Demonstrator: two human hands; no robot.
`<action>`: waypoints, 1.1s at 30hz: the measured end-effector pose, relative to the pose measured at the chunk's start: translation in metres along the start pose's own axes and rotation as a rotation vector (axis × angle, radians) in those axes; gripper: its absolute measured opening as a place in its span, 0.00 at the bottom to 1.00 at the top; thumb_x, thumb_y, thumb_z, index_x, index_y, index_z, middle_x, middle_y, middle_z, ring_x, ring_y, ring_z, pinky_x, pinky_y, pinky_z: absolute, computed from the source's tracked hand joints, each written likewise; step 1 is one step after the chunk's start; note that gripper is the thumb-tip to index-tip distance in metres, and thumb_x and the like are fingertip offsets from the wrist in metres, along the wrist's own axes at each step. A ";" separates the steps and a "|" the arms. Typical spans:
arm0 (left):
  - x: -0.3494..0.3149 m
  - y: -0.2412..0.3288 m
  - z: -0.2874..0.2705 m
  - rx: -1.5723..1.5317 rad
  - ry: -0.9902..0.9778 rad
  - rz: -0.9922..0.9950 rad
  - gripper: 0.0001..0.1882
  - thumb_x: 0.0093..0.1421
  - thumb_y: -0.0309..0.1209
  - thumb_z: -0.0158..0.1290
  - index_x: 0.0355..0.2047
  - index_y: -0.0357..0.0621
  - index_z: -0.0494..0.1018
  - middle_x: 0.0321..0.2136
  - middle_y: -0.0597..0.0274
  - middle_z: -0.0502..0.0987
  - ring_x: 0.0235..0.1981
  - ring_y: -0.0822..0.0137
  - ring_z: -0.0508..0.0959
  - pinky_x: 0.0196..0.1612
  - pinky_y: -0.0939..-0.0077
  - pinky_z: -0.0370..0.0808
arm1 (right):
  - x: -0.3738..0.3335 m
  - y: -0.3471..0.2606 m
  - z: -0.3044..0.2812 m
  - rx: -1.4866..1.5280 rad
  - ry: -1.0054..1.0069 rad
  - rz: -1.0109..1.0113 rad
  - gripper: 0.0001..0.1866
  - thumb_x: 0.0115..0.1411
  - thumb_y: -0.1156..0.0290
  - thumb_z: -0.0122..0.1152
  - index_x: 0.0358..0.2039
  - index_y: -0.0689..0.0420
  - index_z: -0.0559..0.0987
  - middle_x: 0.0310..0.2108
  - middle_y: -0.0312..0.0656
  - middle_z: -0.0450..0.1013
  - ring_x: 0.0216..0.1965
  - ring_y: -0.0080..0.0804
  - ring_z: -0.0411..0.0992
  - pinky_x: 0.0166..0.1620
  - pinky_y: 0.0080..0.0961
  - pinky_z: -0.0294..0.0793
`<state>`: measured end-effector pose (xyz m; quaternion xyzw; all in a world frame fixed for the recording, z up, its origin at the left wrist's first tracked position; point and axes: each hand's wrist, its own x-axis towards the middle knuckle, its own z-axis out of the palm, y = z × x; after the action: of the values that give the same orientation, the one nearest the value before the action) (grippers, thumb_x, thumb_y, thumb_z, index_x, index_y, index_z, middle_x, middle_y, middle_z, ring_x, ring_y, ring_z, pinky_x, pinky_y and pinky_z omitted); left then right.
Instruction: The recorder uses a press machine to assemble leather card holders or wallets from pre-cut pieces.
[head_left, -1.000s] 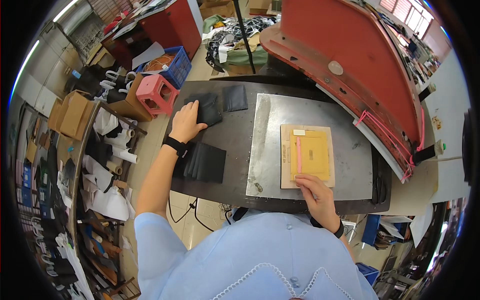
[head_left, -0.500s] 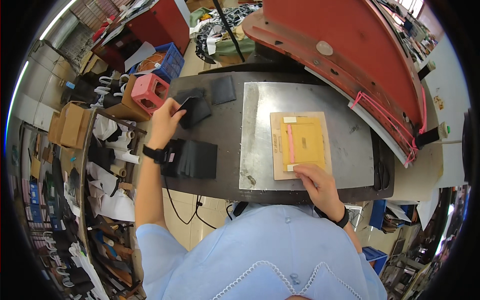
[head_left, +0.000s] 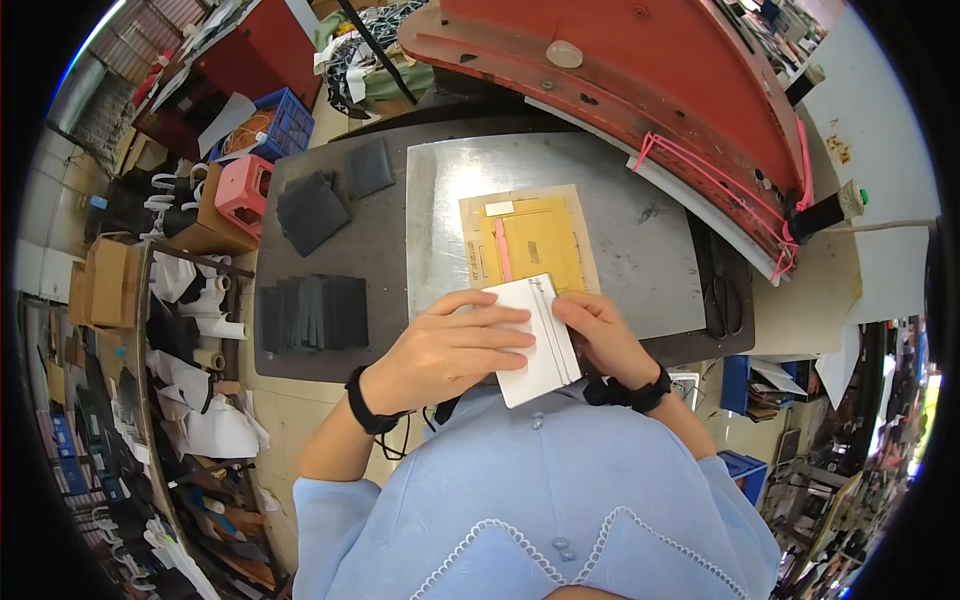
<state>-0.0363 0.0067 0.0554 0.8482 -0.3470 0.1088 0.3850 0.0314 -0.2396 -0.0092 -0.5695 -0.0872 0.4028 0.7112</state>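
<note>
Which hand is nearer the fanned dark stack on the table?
Left. The left hand is right of the fanned dark stack, apart from it; the right hand is farther right, beyond the white piece.

To your left, beyond pale floor tiles (head_left: 285, 405), stands a cluttered shelving rack (head_left: 143, 290), while farther ahead you have a pink plastic stool (head_left: 236, 190) near a blue plastic crate (head_left: 291, 122), with a red cabinet (head_left: 270, 65) behind them.

worn on the head, the wide fisheye camera faces down from close above the hands (head_left: 440, 345) and worktable (head_left: 385, 225).
</note>
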 end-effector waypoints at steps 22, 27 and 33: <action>0.003 -0.061 0.040 0.112 0.136 -0.416 0.17 0.62 0.29 0.58 0.51 0.40 0.75 0.58 0.51 0.73 0.59 0.50 0.71 0.58 0.61 0.70 | 0.046 -0.037 -0.036 -0.494 0.266 -0.102 0.28 0.63 0.69 0.62 0.62 0.62 0.69 0.26 0.36 0.75 0.24 0.18 0.70 0.26 0.17 0.70; 0.008 -0.065 0.040 0.204 0.097 -0.389 0.20 0.61 0.33 0.59 0.52 0.37 0.74 0.59 0.50 0.72 0.62 0.50 0.68 0.59 0.58 0.67 | 0.048 -0.042 -0.025 -0.516 0.264 -0.116 0.28 0.63 0.68 0.62 0.62 0.62 0.68 0.27 0.36 0.75 0.25 0.19 0.69 0.28 0.18 0.70; 0.011 -0.070 0.044 0.256 0.031 -0.415 0.26 0.62 0.36 0.58 0.60 0.41 0.70 0.65 0.52 0.66 0.67 0.50 0.63 0.65 0.57 0.61 | 0.050 -0.037 -0.029 -0.548 0.273 -0.126 0.28 0.62 0.68 0.62 0.62 0.62 0.69 0.26 0.37 0.75 0.25 0.21 0.70 0.32 0.21 0.70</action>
<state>0.0150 0.0015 -0.0098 0.9415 -0.1426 0.0835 0.2937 0.0992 -0.2286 -0.0030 -0.7824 -0.1315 0.2393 0.5597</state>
